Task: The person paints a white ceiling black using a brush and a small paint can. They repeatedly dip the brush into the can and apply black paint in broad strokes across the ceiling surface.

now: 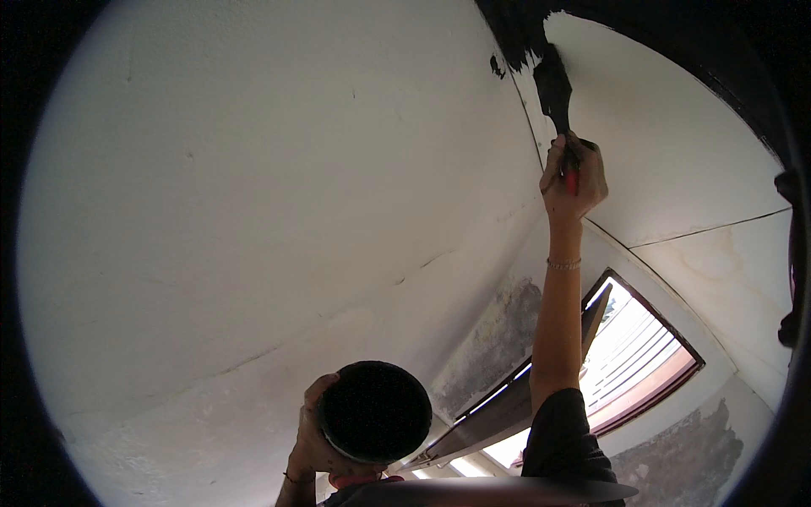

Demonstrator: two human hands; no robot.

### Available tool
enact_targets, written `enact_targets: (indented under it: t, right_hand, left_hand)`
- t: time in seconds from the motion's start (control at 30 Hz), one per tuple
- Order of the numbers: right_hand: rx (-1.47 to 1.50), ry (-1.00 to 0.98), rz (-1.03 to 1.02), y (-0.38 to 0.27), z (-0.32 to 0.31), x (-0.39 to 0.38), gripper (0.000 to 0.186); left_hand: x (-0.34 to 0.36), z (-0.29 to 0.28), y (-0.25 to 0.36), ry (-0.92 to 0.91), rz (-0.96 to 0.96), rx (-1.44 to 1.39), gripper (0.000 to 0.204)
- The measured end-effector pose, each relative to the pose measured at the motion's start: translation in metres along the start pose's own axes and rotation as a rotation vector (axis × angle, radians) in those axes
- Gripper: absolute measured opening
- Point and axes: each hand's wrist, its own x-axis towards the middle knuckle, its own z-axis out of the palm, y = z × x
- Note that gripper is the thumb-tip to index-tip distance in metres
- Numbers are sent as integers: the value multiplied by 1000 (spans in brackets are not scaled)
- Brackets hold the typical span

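My right hand (577, 179) is raised high and closed around the handle of a paintbrush (554, 83), part of it red. The brush points upward, its black bristles against the pale surface beside a patch of wet-looking black paint (514, 32). That paint has a ragged lower edge along the seam between wall and ceiling panel. Low in the view, my left hand (311, 433) grips the side of a round black container (372, 364). Its wide mouth shows only black, so how full it is cannot be told.
A large white wall (253, 186) with fine cracks fills the left. Pale ceiling panels (659, 110) with dark seams lie at the right. Below my right arm is an open window (629, 355) with a dark frame and bars. Grey worn patches (498, 346) mark the wall near it.
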Motion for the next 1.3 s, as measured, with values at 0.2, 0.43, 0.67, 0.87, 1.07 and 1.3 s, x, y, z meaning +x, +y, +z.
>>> enact_targets:
  t: [0.2, 0.43, 0.67, 0.87, 1.07, 1.3]
  right_hand:
    - [258, -50, 10, -14, 9, 60, 14]
    - [208, -144, 73, 16, 26, 48, 14]
    - [106, -170, 230, 27, -3, 8, 15]
    - [418, -84, 197, -9, 10, 42, 15]
    - [111, -117, 65, 7, 13, 38, 11]
    - [160, 97, 64, -19, -6, 18, 16]
  left_hand:
    - [3, 0, 2, 19, 6, 95, 149]
    - [7, 1, 14, 36, 4, 112, 144]
    - [10, 2, 21, 39, 4, 127, 139]
    - [11, 3, 20, 47, -5, 111, 140]
    - [8, 1, 22, 39, -8, 100, 140]
    - [10, -1, 16, 52, 3, 85, 139]
